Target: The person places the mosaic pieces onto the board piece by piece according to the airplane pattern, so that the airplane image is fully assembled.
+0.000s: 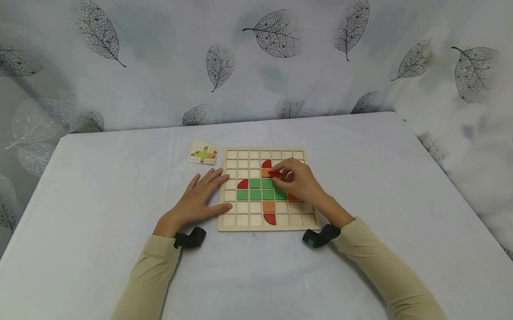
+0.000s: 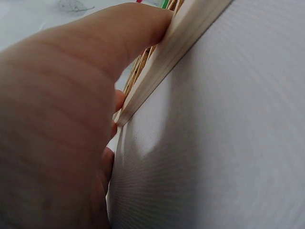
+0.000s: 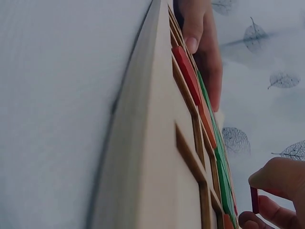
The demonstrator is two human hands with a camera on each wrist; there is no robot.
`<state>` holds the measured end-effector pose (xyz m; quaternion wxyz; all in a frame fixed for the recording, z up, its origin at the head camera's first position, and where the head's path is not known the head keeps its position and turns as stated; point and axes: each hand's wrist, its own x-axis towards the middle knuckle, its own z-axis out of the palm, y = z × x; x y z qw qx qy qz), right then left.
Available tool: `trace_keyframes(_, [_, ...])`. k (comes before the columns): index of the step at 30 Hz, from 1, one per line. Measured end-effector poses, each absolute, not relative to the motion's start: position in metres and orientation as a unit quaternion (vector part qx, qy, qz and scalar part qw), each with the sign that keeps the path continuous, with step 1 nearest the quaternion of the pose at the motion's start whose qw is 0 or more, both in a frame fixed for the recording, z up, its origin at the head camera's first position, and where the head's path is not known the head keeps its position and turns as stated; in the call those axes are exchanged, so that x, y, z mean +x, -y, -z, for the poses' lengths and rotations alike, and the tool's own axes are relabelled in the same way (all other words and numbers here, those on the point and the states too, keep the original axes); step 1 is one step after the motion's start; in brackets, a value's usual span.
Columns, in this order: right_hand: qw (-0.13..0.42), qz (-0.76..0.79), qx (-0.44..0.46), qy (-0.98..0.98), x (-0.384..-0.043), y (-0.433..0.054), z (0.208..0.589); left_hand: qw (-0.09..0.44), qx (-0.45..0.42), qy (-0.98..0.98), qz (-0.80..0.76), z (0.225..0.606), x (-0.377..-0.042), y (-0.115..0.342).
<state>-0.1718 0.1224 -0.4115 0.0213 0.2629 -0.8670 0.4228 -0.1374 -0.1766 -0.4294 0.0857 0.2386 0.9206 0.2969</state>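
Note:
A wooden grid board [image 1: 243, 221] lies on the table with flat tiles in its cells. Several green tiles [image 1: 255, 195] fill its middle; orange squares [image 1: 268, 206] and red quarter-round tiles [image 1: 269, 219] sit around them. Between thumb and fingers, my right hand [image 1: 300, 180] pinches a red tile [image 3: 254, 199] over the upper middle of the board. That tile's full outline is partly hidden by the fingers. With fingers spread, my left hand [image 1: 198, 199] rests at the board's left edge, its thumb [image 2: 143, 26] touching the frame.
A small pattern card [image 1: 203, 153] with a coloured figure on a grid lies just beyond the board's upper left corner. A white cloth [image 1: 105, 192] covers the table. Behind stands a leaf-printed curtain [image 1: 161, 47].

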Motion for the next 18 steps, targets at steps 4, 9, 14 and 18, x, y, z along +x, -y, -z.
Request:
trace_keyframes(4, [0.024,-0.423,0.281,0.861,-0.17,-0.116,0.412,0.085,0.238,-0.921,-0.297,0.429,-0.137,0.177])
trace_keyframes(9, [0.026,-0.425,0.304,0.852,-0.168,-0.11,0.415,0.086,0.237,-0.922,-0.295,0.43,-0.138,0.176])
trace_keyframes(14, [0.015,-0.433,0.314,0.845,-0.167,-0.104,0.415,0.084,0.238,-0.923,-0.29,0.43,-0.138,0.176])
trace_keyframes(18, [0.009,-0.432,0.323,0.842,-0.165,-0.099,0.415,0.085,0.238,-0.923,-0.291,0.43,-0.138,0.177])
